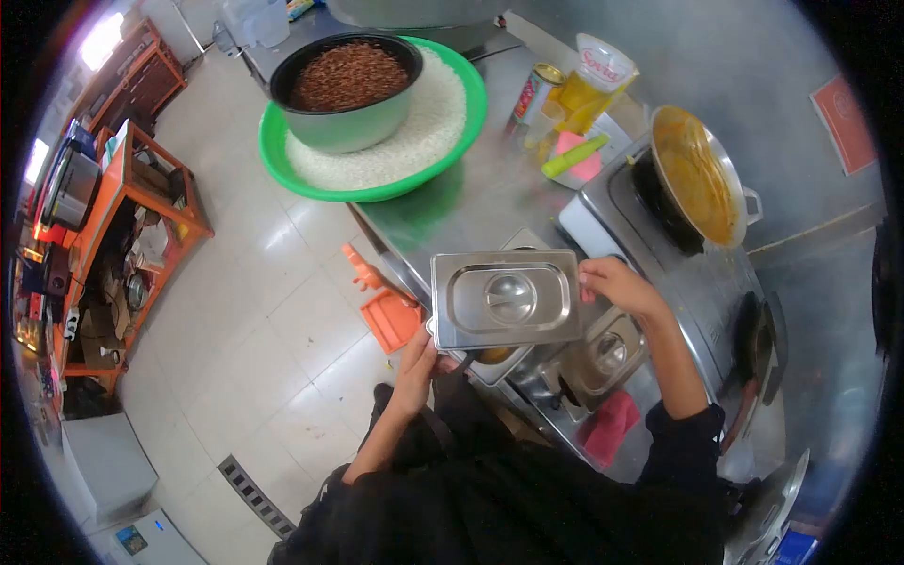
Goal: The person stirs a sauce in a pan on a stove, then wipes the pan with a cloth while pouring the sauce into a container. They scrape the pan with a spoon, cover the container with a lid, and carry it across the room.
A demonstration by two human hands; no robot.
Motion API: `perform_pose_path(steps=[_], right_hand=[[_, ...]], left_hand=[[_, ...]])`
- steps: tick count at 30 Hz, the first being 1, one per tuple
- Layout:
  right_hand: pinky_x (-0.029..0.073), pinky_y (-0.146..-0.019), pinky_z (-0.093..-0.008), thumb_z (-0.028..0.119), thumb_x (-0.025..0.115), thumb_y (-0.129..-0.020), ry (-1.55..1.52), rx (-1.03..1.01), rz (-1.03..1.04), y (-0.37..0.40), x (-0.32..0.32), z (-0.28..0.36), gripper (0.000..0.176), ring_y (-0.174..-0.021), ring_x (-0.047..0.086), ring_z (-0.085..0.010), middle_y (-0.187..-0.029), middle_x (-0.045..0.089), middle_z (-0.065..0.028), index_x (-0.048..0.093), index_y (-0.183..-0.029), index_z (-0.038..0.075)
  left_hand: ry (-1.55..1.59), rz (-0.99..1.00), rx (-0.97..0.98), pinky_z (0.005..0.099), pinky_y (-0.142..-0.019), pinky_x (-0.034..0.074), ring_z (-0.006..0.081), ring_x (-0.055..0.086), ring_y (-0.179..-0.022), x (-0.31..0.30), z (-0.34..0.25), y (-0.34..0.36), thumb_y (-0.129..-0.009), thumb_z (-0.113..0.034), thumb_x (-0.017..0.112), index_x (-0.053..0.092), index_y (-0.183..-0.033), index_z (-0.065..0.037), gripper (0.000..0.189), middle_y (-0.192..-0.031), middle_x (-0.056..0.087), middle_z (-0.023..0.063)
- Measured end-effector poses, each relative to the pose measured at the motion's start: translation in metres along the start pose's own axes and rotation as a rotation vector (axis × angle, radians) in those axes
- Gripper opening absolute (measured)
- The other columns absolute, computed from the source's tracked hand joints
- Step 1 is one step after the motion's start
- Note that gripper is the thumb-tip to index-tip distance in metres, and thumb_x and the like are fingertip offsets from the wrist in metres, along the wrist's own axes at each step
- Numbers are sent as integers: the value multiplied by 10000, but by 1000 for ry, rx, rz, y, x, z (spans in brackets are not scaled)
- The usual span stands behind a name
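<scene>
A rectangular stainless steel lid [457,325] with a recessed round handle lies tilted over a steel food pan [501,369]. The pan's near corner shows, with something yellowish-brown inside. My right hand [617,284] pinches the lid's right edge. At the left corner my left hand [414,372] is closed around the pan's side, its thumb close to the lid; the lid hides part of this grip. A second lidded steel pan [603,353] sits to the right, beside a dark-handled utensil that is partly hidden.
A green basin [476,104] of white rice carries a pot [344,127] of brown grains. On a stove [603,221] stands a wok [697,179] with orange residue. Oil pouch [593,89], can [537,89], pink cloth [610,428] and orange dustpan [391,320] are nearby.
</scene>
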State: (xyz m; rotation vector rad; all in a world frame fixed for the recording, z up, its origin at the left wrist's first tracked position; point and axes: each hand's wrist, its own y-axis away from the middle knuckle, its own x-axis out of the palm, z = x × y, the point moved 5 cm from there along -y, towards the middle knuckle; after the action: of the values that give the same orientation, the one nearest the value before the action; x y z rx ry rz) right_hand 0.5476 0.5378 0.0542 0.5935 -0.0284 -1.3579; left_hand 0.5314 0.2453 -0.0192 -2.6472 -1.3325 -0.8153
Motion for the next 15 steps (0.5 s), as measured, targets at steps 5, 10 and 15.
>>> perform_pose_path(steps=[5, 10, 15], right_hand=[[413, -632, -229, 120, 452, -869, -130, 39, -57, 7, 48, 77, 173, -661, 515, -95, -697, 549, -19, 558, -799, 2], [413, -613, -204, 188, 483, -879, -280, 64, -163, -12, 127, 139, 191, -649, 518, -81, -713, 550, -9, 565, -849, 18], [411, -582, -187, 211, 497, -884, -485, 12, -197, -71, 231, 186, 194, -620, 513, -65, -707, 546, 7, 563, -881, 29]], left_hand=[[2, -79, 16, 203, -622, 437, 89, 534, -708, -41, -62, 30, -933, -297, 368, 348, -1286, -13, 453, -908, 547, 41], [-14, -53, 71, 220, -583, 416, 102, 532, -710, -116, -135, 62, -920, -304, 377, 375, -1254, 27, 470, -900, 536, 46], [-95, -68, 30, 229, -582, 421, 111, 535, -666, -229, -204, 95, -884, -340, 372, 452, -1157, 40, 475, -824, 557, 58]])
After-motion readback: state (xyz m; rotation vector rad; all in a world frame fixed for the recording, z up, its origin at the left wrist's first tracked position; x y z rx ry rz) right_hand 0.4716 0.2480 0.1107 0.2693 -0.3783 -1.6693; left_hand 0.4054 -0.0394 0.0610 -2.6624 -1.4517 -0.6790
